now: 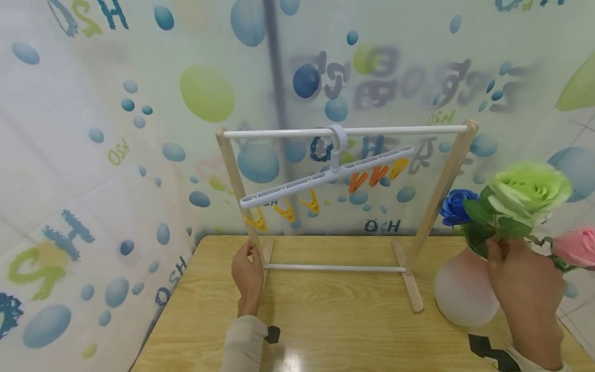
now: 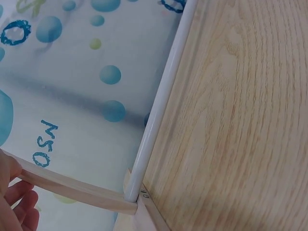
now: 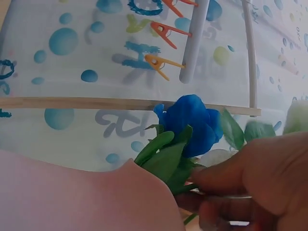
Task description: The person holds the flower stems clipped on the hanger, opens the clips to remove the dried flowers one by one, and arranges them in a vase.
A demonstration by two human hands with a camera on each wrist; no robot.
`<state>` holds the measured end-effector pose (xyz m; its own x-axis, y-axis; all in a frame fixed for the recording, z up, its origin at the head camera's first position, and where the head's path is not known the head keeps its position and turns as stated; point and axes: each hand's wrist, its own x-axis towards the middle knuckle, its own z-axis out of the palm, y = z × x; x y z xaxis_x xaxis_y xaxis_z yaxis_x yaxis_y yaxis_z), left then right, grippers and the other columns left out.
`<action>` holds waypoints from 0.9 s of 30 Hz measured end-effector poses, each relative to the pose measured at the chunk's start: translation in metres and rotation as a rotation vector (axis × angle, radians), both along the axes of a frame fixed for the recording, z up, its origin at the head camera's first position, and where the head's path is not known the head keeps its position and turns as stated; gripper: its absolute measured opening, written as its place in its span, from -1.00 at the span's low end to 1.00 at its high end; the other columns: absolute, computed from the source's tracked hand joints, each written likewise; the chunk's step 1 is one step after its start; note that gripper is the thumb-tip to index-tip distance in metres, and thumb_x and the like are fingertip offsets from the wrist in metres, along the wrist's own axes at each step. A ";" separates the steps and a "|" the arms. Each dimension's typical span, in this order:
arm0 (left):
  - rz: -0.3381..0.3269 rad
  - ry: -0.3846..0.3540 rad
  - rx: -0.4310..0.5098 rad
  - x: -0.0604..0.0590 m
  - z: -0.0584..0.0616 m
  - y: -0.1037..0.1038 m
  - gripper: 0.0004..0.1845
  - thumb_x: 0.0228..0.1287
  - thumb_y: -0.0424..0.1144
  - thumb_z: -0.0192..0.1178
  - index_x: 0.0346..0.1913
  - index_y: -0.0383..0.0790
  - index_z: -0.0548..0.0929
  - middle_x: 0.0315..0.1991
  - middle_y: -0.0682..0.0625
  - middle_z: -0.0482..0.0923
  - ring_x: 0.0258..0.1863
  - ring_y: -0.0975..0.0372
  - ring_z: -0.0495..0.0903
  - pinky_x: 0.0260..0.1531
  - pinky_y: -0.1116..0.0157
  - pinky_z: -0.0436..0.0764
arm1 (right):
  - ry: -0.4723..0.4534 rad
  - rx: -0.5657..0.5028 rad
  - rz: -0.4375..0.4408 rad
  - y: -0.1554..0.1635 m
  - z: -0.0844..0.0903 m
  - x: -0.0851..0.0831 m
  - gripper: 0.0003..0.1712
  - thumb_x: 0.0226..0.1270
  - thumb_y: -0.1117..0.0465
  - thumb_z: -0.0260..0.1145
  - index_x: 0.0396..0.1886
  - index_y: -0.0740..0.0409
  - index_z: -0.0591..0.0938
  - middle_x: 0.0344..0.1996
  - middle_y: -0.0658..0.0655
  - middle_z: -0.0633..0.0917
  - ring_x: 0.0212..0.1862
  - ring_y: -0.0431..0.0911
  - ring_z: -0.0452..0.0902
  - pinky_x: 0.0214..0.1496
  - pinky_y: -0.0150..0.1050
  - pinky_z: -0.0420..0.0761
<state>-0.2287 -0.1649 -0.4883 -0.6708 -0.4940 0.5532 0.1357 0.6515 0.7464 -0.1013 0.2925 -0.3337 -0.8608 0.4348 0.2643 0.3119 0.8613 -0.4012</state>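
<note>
My left hand (image 1: 248, 274) grips the left wooden post of a small clothes rack (image 1: 439, 199) low down, thumb and fingers around the post in the left wrist view. At the right, my right hand (image 1: 527, 292) pinches a flower stem at the mouth of a round pink-and-white vase (image 1: 465, 292). A pale green rose (image 1: 530, 191) stands right above that hand. Beside it are a blue rose (image 3: 190, 122) with green leaves and a pink rose (image 1: 576, 247). The stems' lower ends are hidden by the vase and hand.
A white hanger (image 1: 302, 183) hangs tilted from the rack's top bar (image 1: 404, 130). Yellow clips (image 1: 283, 211) hang on its left half, orange clips (image 1: 378, 175) and another yellow one on its right. The wooden table (image 1: 334, 315) meets a patterned sheet (image 1: 209, 170) behind.
</note>
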 end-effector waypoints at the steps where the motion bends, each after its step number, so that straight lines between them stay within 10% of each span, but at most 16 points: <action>1: 0.000 0.000 -0.001 0.000 0.001 0.000 -0.78 0.33 -0.39 0.22 0.00 -0.32 0.71 -0.22 -0.21 0.73 -0.24 -0.06 0.66 -0.18 -0.02 0.59 | -0.033 -0.008 -0.003 0.001 0.002 -0.001 -0.55 0.55 0.05 0.03 -0.12 0.42 0.55 -0.47 0.50 0.61 -0.47 0.46 0.50 -0.63 0.17 0.40; 15: 0.003 -0.020 -0.001 -0.002 0.002 -0.001 -0.81 0.33 -0.37 0.23 -0.05 -0.31 0.72 -0.21 -0.21 0.72 -0.21 -0.06 0.67 -0.17 -0.03 0.58 | -0.185 0.010 0.099 0.015 0.003 -0.004 -0.34 0.49 -0.14 0.10 -0.04 0.48 0.56 -0.42 0.59 0.56 -0.43 0.46 0.51 -0.55 0.18 0.42; 23: -0.004 -0.019 -0.005 -0.003 0.000 -0.002 -0.82 0.34 -0.37 0.22 -0.06 -0.33 0.71 -0.21 -0.22 0.72 -0.21 -0.07 0.67 -0.15 -0.04 0.58 | -0.113 0.028 0.142 0.011 0.002 0.002 -0.50 0.50 -0.11 0.09 -0.49 0.15 0.61 -0.68 0.19 0.51 -0.58 0.13 0.48 -0.63 -0.06 0.31; 27: -0.018 -0.020 0.007 -0.001 -0.001 -0.001 -0.80 0.35 -0.38 0.22 -0.03 -0.33 0.71 -0.20 -0.22 0.72 -0.21 -0.07 0.67 -0.15 -0.03 0.59 | -0.061 0.041 0.120 0.005 0.003 0.005 -0.57 0.45 -0.04 0.18 -0.32 0.27 0.65 -0.56 0.34 0.61 -0.52 0.28 0.53 -0.65 0.00 0.36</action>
<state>-0.2294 -0.1661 -0.4890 -0.6905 -0.4855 0.5361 0.1324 0.6438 0.7536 -0.0961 0.2980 -0.3308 -0.9210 0.3182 0.2248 0.2289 0.9089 -0.3486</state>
